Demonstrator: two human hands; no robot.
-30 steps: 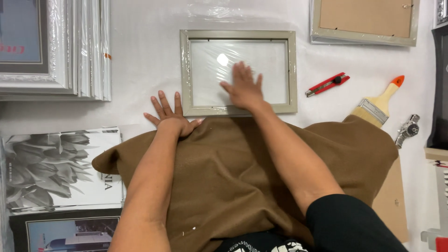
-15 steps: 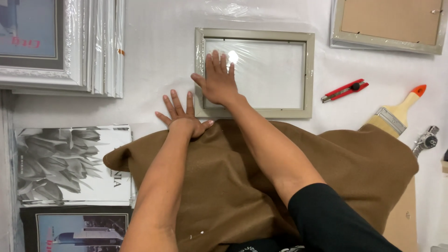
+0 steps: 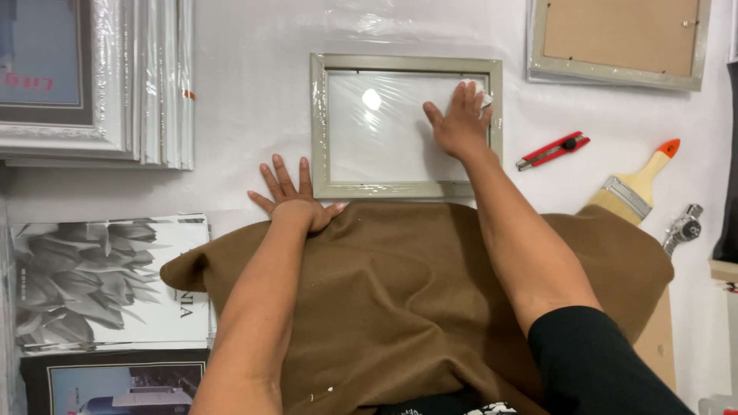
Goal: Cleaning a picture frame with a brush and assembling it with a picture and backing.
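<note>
Fingers (image 3: 461,100) of the right hand (image 3: 460,127) lay spread and flat, grasping nothing, pressed on the clear plastic film that covered the pale grey-green rectangular picture frame (image 3: 406,63), near its right inner edge, where what looked like a small scrap of white material showed just past the fingertips. That frame lay flat on the white plastic-covered tabletop (image 3: 254,115), just beyond the far edge of a brown cloth (image 3: 400,300) draped in front of the person. The left hand (image 3: 294,198) rested palm down with its fingers fanned open on the tabletop, just beside the frame's near left corner, its wrist at the edge of the cloth; it held nothing either. To the right of the frame lay a red utility knife (image 3: 552,151), and further right a flat paintbrush with a pale wooden handle and orange tip (image 3: 635,186) and a small metal fitting (image 3: 683,227). A second frame turned backing-side up, showing its brown board (image 3: 619,37), sat at the far right; white wrapped frames (image 3: 100,84) were stacked at the far left, and a black-and-white leaf print (image 3: 104,280) lay at the near left. The step in hand appeared to be smoothing or wiping the film over the frame's face while the left hand steadied the body. A further pass would call for even, light pressure, so the thin film neither wrinkled nor tore and the frame did not slide.
</note>
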